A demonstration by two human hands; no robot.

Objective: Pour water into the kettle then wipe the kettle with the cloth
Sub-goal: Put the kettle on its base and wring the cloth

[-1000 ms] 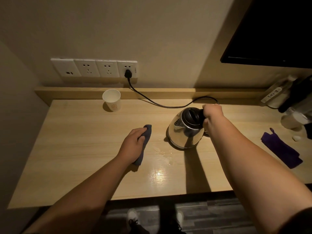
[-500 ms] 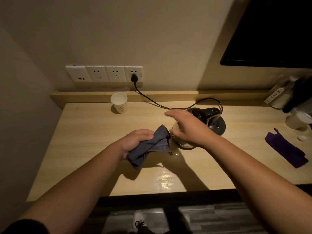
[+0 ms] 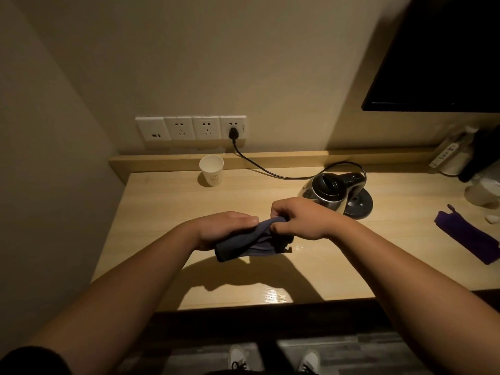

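Note:
A steel kettle (image 3: 326, 194) with a black lid and handle stands on the wooden desk (image 3: 167, 217), beside its round black base (image 3: 361, 205). In front of it, above the desk, both hands hold a dark grey-blue cloth (image 3: 243, 246). My left hand (image 3: 224, 230) grips the cloth's left part. My right hand (image 3: 300, 219) pinches its upper right end. The kettle is just behind my right hand, untouched. A small wet patch glints on the desk beside the cloth.
A white paper cup (image 3: 212, 171) stands at the back left. A black cord (image 3: 270, 173) runs from the wall sockets (image 3: 190, 128) to the kettle base. A purple cloth (image 3: 469, 239) lies at the right, with bottles and clutter behind it. A dark screen hangs top right.
My right hand let go of the kettle's handle and came to the cloth. My left hand lifted the cloth off the desk, and now both hands hold it.

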